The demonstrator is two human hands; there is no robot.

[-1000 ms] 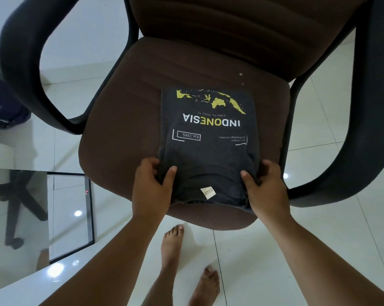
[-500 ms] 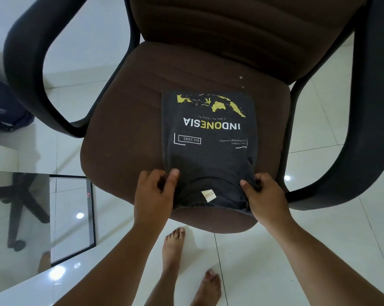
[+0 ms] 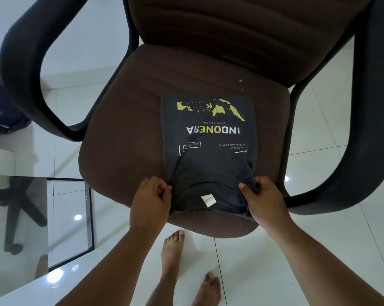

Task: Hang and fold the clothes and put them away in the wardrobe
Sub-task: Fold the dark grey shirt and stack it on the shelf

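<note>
A dark grey T-shirt point(image 3: 208, 164) with a yellow map print and the word INDONESIA lies folded into a narrow rectangle on the brown seat of an office chair point(image 3: 120, 133). Its collar end with a small white label faces me at the seat's front edge. My left hand point(image 3: 151, 199) pinches the near left corner of the shirt, and the cloth bunches into a ridge there. My right hand point(image 3: 261, 199) grips the near right corner, thumb on top.
The chair has black armrests point(image 3: 27, 69) on both sides and a brown backrest at the top. A glass-topped table point(image 3: 32, 213) stands at the lower left. A dark bundle point(image 3: 1, 111) lies at the left edge. My bare feet stand on white floor tiles.
Both hands have closed tighter on the shirt's near corners; the left fingers went from lying over the edge to pinching it, and the cloth has gathered and creased near the left hand.
</note>
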